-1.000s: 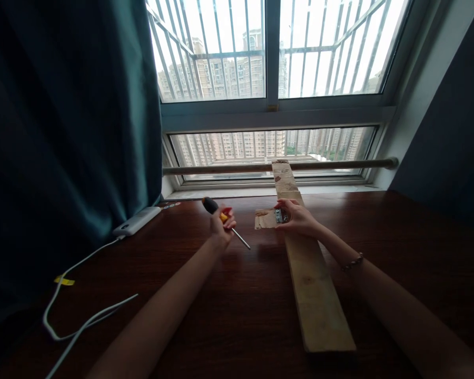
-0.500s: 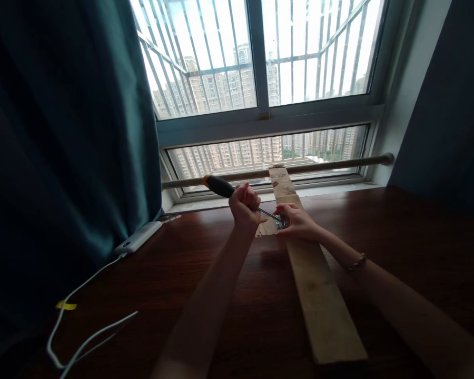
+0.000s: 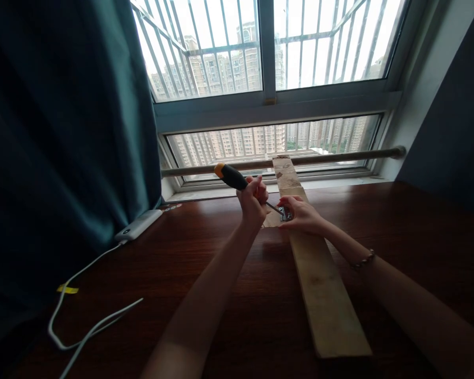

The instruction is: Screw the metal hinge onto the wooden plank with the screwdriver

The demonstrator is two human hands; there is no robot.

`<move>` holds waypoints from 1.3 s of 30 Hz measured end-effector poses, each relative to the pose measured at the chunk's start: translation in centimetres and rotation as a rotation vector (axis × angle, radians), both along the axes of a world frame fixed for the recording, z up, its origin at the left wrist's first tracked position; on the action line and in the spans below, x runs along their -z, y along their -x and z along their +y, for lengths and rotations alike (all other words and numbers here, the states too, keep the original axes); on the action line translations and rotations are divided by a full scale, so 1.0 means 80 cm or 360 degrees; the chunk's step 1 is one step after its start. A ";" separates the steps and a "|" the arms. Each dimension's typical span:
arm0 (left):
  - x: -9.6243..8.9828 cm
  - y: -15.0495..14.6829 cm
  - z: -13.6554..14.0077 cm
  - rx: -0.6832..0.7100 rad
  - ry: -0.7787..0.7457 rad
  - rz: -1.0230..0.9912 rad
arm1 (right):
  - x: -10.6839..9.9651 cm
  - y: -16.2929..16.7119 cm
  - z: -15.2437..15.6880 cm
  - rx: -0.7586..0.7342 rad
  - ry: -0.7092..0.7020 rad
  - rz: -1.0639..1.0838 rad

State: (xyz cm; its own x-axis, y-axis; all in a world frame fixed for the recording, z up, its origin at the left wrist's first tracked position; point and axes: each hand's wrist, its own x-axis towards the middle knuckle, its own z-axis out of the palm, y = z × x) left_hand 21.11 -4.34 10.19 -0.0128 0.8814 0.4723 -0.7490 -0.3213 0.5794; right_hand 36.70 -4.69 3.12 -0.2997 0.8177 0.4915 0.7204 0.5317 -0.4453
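Observation:
My left hand (image 3: 253, 200) is closed around a screwdriver (image 3: 232, 176) with a black and orange handle. Its shaft slants down to the right, and the tip meets a small metal bracket (image 3: 283, 214). Thumb and fingers of my right hand (image 3: 305, 216) curve around that bracket and hold it, partly covering it. Under my right hand runs a long wooden board (image 3: 326, 295). A short wooden piece (image 3: 271, 219) juts out from the board's left side, below the bracket. How the two pieces join is hidden by my fingers.
The boards lie on a dark reddish wooden table (image 3: 205, 242). At the left are a white power strip (image 3: 139, 225), a white cable (image 3: 97, 329) and a blue curtain (image 3: 114, 116). Beyond the table, a metal rail (image 3: 339, 157) crosses in front of the barred window.
The camera view has shifted slightly, so the scene sits a little higher. The screwdriver handle has tilted a bit steeper. Both hands keep their holds at the bracket.

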 end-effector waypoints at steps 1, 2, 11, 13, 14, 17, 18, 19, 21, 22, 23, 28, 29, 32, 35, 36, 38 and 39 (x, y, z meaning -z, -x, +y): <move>0.000 0.000 0.000 0.0001 0.0008 0.0004 | 0.000 0.000 0.000 -0.0003 -0.0004 -0.0007; 0.000 0.000 -0.001 0.0008 0.0012 0.0006 | -0.001 0.000 0.000 -0.0006 -0.0009 -0.0012; 0.000 0.005 0.001 0.0098 -0.0078 0.0099 | -0.003 0.001 -0.004 -0.0008 0.0007 -0.0011; -0.001 0.006 0.001 0.0127 -0.0107 0.0134 | -0.003 0.001 -0.004 -0.0015 0.0014 -0.0013; -0.002 0.006 0.000 0.0146 -0.0121 0.0151 | -0.003 0.001 -0.004 -0.0016 0.0017 -0.0014; -0.003 0.006 0.000 0.0195 -0.0162 0.0182 | -0.004 0.001 -0.004 -0.0011 0.0016 -0.0024; -0.003 0.005 -0.001 0.0198 -0.0169 0.0187 | -0.004 0.001 -0.003 -0.0010 0.0013 -0.0030; -0.002 0.004 -0.001 0.0193 -0.0169 0.0190 | -0.003 0.000 -0.003 -0.0011 0.0010 -0.0037; 0.001 0.000 -0.001 0.0180 -0.0147 0.0209 | -0.003 0.000 -0.002 -0.0008 0.0007 -0.0047; 0.003 -0.002 -0.001 0.0177 -0.0130 0.0227 | -0.003 0.000 -0.002 -0.0005 0.0007 -0.0049; 0.006 -0.004 -0.001 0.0177 -0.0111 0.0251 | -0.003 0.000 -0.002 -0.0002 0.0010 -0.0050; 0.008 -0.008 -0.004 0.0164 -0.0113 0.0271 | -0.005 0.000 -0.003 0.0007 0.0012 -0.0050; 0.005 -0.007 -0.005 0.0155 -0.0134 0.0250 | -0.005 0.000 -0.004 0.0007 0.0008 -0.0051; -0.004 -0.002 -0.009 0.0105 -0.0185 0.0196 | -0.005 0.001 -0.004 0.0001 0.0014 -0.0050; -0.010 0.002 -0.010 0.0075 -0.0211 0.0179 | -0.004 0.000 -0.003 -0.0013 0.0020 -0.0039; -0.011 0.003 -0.010 0.0073 -0.0215 0.0181 | -0.003 0.000 -0.003 -0.0015 0.0017 -0.0039; -0.009 0.003 -0.008 0.0071 -0.0214 0.0194 | -0.003 0.000 -0.003 -0.0010 0.0009 -0.0042; -0.008 0.002 -0.007 0.0072 -0.0212 0.0202 | -0.004 0.000 -0.003 -0.0010 0.0010 -0.0047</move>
